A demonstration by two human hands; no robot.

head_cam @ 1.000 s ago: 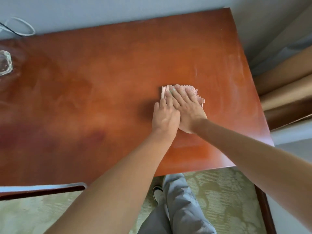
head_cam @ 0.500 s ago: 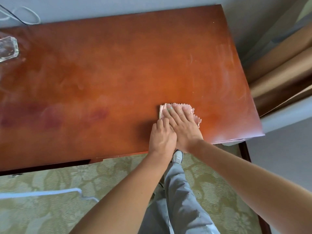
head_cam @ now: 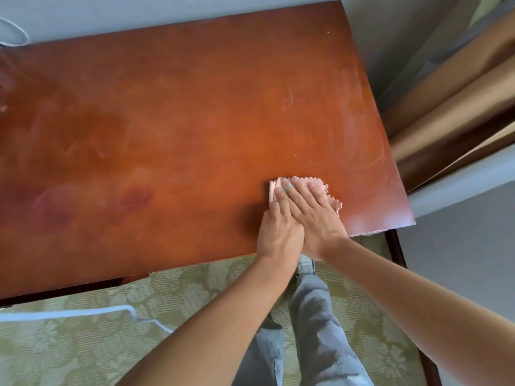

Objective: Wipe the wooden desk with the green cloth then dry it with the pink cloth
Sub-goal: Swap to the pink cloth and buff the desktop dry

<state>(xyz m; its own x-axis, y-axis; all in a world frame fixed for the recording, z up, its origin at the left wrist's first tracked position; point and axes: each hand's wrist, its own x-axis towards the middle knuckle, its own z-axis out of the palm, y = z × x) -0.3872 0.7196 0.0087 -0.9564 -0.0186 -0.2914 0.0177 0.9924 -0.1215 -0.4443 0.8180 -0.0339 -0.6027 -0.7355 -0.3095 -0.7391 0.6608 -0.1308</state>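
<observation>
A folded pink cloth (head_cam: 317,188) lies flat on the reddish wooden desk (head_cam: 181,129), near its front right corner. My right hand (head_cam: 315,215) presses down on the cloth with straight fingers. My left hand (head_cam: 278,232) lies beside it and partly over it, fingertips on the cloth's left part. Most of the cloth is hidden under both hands. Faint smear marks show on the desk's surface. No green cloth is in view.
The desk's front edge runs just under my wrists. Brown curtains (head_cam: 457,107) hang close to the desk's right side. A white cable (head_cam: 83,313) lies on the patterned carpet below. My legs in grey trousers (head_cam: 312,330) stand at the desk's front.
Both hands have drawn the pink cloth from the middle right of the desk toward its front edge. The glass object at the far left has left the view.
</observation>
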